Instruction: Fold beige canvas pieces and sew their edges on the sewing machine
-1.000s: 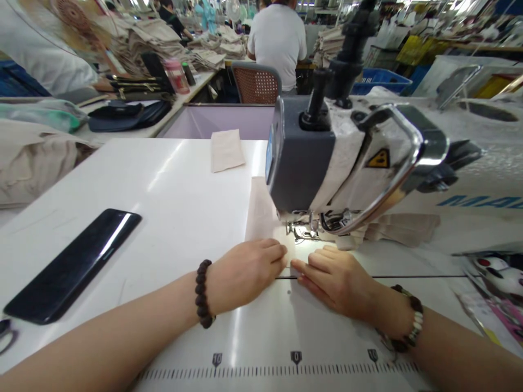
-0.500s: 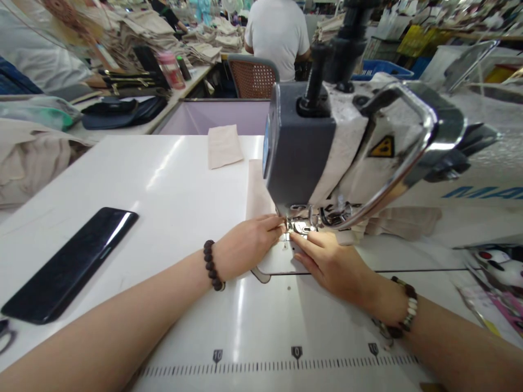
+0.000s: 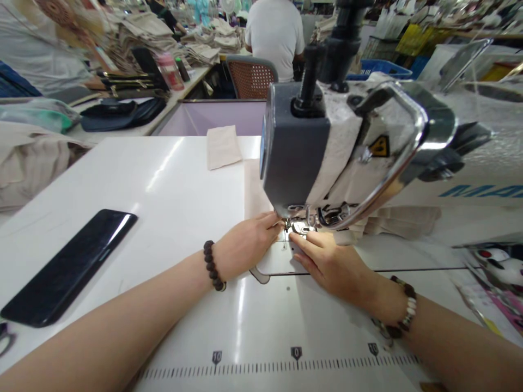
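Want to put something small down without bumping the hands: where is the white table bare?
The white table is bare between the phone and beige fabric strip, and from the left hand and right hand down to the printed scale. It's crowded at the presser foot, with both hands close, and at far right, around the black-and-white item.

The room is bright, and a white glow shines under the machine (image 3: 298, 147), just off the middle toward 4 o'clock. I see shiny streaks on the table (image 3: 183, 212) near 6 and 10, and one on the phone (image 3: 69, 269) near 9. The bar (image 3: 402, 171) near 3 glints. Below the right hand (image 3: 337, 267), the table looks greyer. Far things at 12 are fuzzy, the fan (image 3: 59, 10) at 10 is smeared, and the left arm (image 3: 122, 332) at 8 and right arm (image 3: 461, 332) at 4 look stretched.
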Available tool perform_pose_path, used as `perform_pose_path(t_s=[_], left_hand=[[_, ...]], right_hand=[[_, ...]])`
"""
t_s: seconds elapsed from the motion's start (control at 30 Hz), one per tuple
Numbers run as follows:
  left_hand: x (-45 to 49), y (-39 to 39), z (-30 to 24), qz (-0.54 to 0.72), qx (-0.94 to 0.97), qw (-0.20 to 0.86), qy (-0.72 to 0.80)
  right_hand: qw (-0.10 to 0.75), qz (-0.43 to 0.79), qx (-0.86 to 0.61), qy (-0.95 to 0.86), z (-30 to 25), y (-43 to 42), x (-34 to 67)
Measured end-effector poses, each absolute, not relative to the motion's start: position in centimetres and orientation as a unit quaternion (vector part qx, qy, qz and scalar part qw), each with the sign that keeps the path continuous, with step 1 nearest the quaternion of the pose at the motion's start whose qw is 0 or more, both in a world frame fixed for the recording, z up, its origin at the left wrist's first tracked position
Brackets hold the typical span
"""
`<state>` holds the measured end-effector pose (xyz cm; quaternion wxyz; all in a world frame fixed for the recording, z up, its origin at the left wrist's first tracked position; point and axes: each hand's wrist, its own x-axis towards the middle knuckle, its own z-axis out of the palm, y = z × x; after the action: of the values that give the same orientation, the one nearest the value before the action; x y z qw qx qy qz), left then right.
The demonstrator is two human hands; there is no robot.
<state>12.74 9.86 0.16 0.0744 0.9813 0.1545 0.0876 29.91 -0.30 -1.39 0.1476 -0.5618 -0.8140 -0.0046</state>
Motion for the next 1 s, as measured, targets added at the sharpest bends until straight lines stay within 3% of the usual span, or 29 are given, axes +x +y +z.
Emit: perform_pose_path(t_s=[0.3,0.57,1.0], left_hand=[[11.3,5.6,1.0,0.009,0.993,0.037,0.110],[11.2,4.0,1.9,0.012,0.986,0.133,0.099],[11.4,5.2,1.2,0.018,0.979,0.154,0.130]], right_hand=[[0.196,0.018,-0.462,-0.865,-1.1,-0.6,30.8],[0.179,0.009,-0.388,-0.904,-0.4,-1.6,31.1],[0.184,-0.015,-0.418,-0.889,-1.3,-1.4,30.7]])
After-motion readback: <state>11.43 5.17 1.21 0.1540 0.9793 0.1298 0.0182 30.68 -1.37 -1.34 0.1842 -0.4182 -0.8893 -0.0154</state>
